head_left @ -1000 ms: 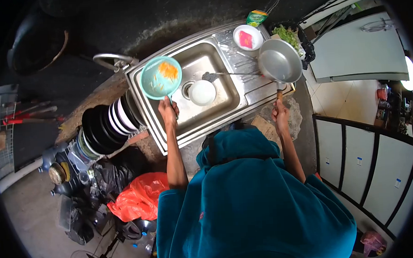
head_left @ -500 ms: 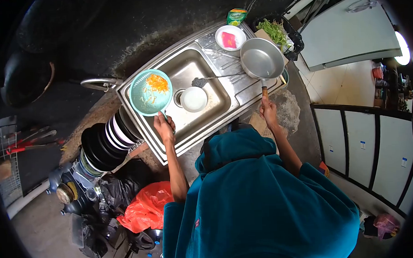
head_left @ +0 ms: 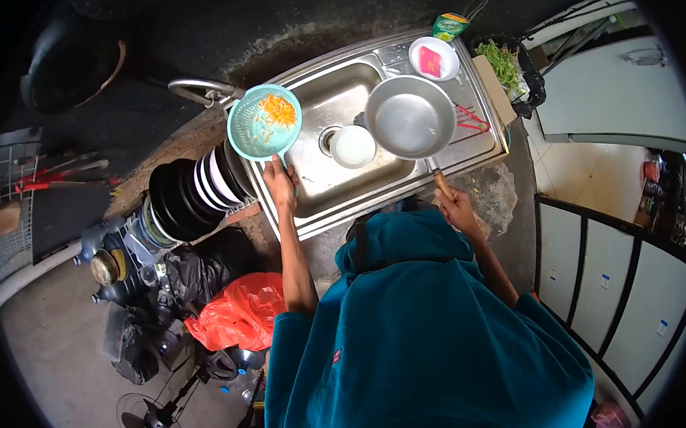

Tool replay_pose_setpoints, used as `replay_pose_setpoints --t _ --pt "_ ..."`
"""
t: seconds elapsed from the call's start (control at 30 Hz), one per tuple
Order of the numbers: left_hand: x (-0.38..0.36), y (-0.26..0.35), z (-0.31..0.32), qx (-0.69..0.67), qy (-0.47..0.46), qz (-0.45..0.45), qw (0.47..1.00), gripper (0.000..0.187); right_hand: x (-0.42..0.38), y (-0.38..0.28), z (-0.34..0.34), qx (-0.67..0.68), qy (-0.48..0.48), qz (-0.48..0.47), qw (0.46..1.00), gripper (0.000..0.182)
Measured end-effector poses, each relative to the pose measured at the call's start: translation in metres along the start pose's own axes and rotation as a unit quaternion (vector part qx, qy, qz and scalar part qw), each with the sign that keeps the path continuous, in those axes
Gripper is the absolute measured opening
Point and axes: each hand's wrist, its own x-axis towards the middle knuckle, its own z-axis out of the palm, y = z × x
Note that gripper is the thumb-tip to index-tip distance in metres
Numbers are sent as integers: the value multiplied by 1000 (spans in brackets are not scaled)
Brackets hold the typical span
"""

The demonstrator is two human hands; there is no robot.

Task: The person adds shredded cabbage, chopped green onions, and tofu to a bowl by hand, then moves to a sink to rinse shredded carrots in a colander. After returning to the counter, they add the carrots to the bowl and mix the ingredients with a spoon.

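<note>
My left hand (head_left: 280, 184) is closed round the handle of a mint-green colander (head_left: 248, 134), held over the left side of the sink near the tap. Orange shreds (head_left: 279, 110) lie inside it. With my right hand (head_left: 458, 209) I grip the wooden handle of a grey metal saucepan (head_left: 409, 119), whose bowl hangs over the right part of the sink basin. No food shows inside the pan. Below and between them a white bowl (head_left: 353, 147) sits in the sink (head_left: 319, 186) beside the drain. A dark scrubber is mostly hidden behind the pan.
On the drainboard stand a white bowl (head_left: 445, 55) with a pink sponge (head_left: 430, 61) and red-handled tongs or a similar tool (head_left: 473, 118). A green packet (head_left: 449, 26) is behind. Stacked dark pans and plates (head_left: 178, 202) flank the sink's left; the tap (head_left: 200, 86) curves above.
The saucepan has moved left, from over the drainboard to over the sink basin, uncovering the red-handled tool. The colander stays in my left hand near the tap. The whole view has shifted.
</note>
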Motion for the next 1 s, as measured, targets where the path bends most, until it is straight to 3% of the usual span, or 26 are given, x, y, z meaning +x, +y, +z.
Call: replay_pose_setpoints --t 0.1,0.57,0.73,0.8,1.0 --pt "8 9 -5 30 -12 9 999 27 5 2 8 -57 -69 31 995 30" --pt "21 38 14 28 -71 12 997 26 48 17 55 -220 -149 19 964 38" --pt "10 61 13 26 -85 24 996 29 103 33 95 -316 -192 -28 929 40" --pt "6 60 10 22 -85 27 996 29 139 66 117 -314 -197 -29 928 42" --pt "-7 49 13 28 -55 12 998 28 172 64 191 -330 -201 -17 922 53"
